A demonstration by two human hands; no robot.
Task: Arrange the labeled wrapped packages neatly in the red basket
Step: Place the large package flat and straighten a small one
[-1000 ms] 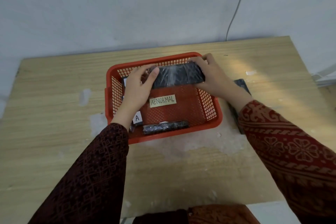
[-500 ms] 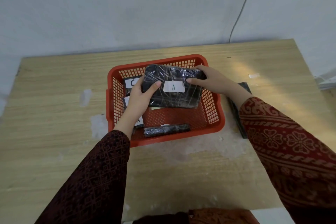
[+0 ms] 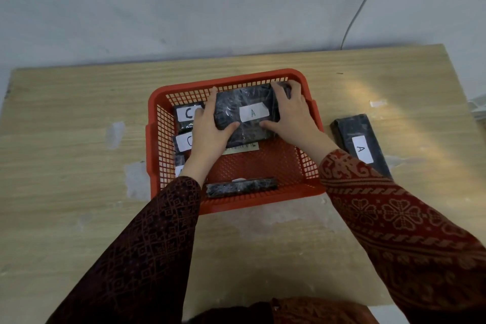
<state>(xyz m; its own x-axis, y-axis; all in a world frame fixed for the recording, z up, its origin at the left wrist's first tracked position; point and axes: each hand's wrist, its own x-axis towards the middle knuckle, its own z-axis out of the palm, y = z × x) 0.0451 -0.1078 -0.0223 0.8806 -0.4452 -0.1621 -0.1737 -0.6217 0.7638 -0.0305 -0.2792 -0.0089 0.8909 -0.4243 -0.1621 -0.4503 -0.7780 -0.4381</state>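
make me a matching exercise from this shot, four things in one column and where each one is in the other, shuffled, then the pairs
Things
1. package held in both hands
2. two packages labeled C
3. package labeled A outside the basket
4. package standing on its edge

Places
a. on the table right of the red basket
b. against the basket's near wall
c. at the basket's far side, between the left hand and the right hand
d. along the basket's left wall

Pairs: 1-c, 2-d, 3-a, 4-b
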